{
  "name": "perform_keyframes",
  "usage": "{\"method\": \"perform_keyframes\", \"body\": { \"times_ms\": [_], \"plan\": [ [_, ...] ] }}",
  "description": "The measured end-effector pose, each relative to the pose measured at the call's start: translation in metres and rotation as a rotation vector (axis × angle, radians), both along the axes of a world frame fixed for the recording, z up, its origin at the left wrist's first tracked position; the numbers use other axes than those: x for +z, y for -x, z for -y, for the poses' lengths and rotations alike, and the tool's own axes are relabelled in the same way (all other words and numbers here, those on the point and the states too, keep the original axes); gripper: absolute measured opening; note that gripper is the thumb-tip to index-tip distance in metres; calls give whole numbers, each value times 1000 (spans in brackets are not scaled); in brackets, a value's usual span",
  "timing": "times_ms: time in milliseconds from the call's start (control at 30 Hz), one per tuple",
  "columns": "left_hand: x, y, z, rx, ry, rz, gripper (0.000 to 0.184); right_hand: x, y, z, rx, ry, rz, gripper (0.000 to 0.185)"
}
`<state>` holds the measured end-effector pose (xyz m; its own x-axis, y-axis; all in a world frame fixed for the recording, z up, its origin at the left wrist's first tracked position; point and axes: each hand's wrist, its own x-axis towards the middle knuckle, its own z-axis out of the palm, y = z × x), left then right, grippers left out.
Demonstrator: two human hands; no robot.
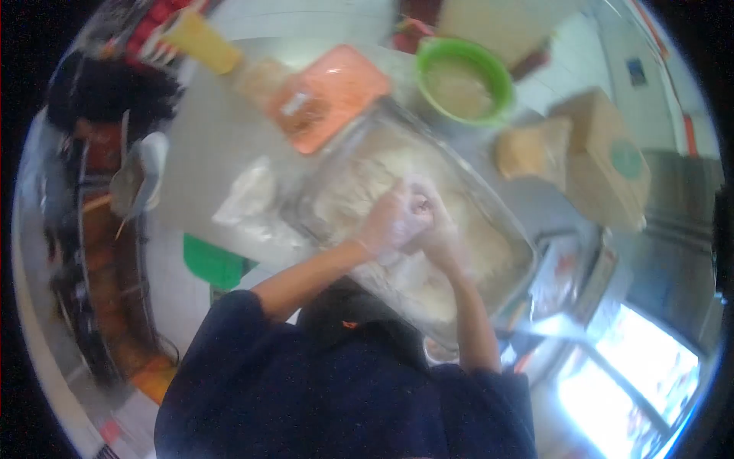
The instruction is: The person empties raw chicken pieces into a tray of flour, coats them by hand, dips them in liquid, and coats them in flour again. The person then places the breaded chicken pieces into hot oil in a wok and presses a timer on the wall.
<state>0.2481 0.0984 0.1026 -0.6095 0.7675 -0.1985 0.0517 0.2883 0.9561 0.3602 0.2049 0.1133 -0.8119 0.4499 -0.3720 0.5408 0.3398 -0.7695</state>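
Note:
Both my hands are in thin clear gloves and meet over a large metal tray of pale, flour-like powder. My left hand has its fingers curled against the other hand. Closed as well, my right hand presses in from the other side. A small dark spot shows between the fingers, but blur hides what they hold, if anything. Beyond the tray's far left corner lies an orange tray with some brownish bits on it. To the left of the powder is a crumpled clear plastic bag with something white inside.
A green basin with pale contents stands behind the metal tray. On the right are a bag of tan material and a cardboard box. A yellow container sits at the back left of the metal table.

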Motion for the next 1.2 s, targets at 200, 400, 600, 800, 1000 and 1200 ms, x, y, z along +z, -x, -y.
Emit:
{"method": "perform_keyframes", "body": {
  "times_ms": [200, 400, 600, 800, 1000, 1200],
  "plan": [
    [-21, 19, 21, 22, 262, 213, 54, -77, -22, 0, 117, -369, 6, 28],
    [-58, 71, -6, -58, 250, -909, 63, 26, 9, -9, -258, -248, -26, 17],
    [-39, 119, -34, -550, 867, -617, 59, 121, 91, -100, -239, -246, -110, 23],
    [-80, 104, -14, -245, 702, -539, 38, 49, 189, -183, 112, -470, -23, 36],
    [-55, 93, -28, 34, 493, -412, 37, 12, 124, -133, -11, -840, -392, 19],
    [-59, 89, -49, -195, 515, -873, 34, -116, -21, -55, 231, -794, 308, 31]
  ]
}}
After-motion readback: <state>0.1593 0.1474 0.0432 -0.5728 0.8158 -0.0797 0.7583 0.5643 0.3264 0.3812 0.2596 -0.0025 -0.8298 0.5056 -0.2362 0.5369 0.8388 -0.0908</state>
